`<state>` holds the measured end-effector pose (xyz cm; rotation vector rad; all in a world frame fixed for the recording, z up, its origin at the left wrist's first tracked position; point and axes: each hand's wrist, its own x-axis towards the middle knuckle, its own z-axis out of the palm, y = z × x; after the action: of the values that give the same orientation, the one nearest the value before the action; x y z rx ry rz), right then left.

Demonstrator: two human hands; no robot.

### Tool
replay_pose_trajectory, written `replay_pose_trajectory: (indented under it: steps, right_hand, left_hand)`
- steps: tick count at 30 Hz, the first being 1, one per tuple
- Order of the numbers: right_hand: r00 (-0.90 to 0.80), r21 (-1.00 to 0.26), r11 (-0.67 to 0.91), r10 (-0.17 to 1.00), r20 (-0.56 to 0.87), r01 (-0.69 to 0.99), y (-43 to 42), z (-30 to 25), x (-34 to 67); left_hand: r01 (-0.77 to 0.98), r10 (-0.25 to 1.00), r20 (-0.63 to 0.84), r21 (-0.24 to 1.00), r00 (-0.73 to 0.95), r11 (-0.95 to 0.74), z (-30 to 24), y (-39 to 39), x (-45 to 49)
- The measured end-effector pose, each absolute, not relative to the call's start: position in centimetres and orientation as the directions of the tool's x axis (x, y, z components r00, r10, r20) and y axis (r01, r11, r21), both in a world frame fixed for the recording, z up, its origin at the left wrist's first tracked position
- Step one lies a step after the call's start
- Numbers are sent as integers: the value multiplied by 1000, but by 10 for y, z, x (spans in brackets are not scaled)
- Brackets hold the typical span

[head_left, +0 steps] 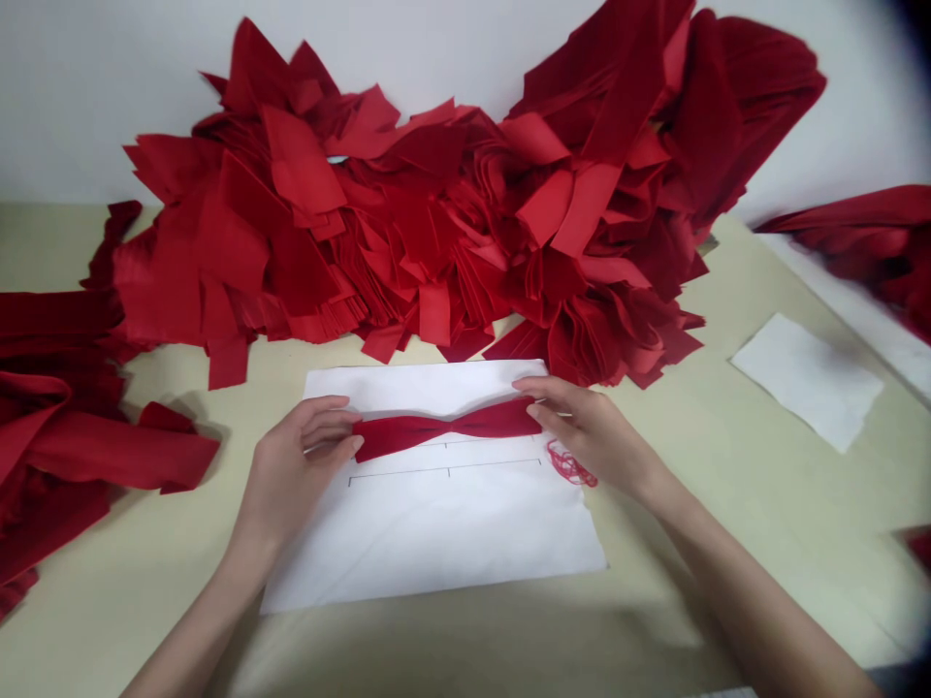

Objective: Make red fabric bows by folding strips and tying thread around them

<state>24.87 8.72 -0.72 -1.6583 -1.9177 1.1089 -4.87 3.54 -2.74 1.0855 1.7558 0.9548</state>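
Note:
A red velvety fabric bow, pinched narrow at its middle, stretches between my two hands. It lies over a white paper sheet marked with ruled lines and short ticks. My left hand grips the bow's left end between thumb and fingers. At the other end, my right hand has its thumb and fingers closed on the fabric. Just below my right hand, a small tangle of red thread rests by the sheet's right edge.
A large heap of red fabric strips spreads along the wall behind the sheet. More red fabric pieces lie at the left. To the right are a small white paper and a white board edge beside dark red cloth.

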Motion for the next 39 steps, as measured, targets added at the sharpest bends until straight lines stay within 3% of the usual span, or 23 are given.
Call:
replay_pose_trajectory:
  steps: [10,24,39]
  right_hand:
    - [-163,-795,-88,960,-229,601,91,-8,249]
    - [-128,-754,-32,980,-152,656,91,-15,250]
    - [-181,-767,1,972,-150,641,90,-17,248]
  left_hand:
    - [353,935,-154,896,-320,269,-31,34,-48]
    - [495,953,-89,839,-290,228,-32,31,-42]
    - [452,943,-93,860,-319,238,-27,29,-42]
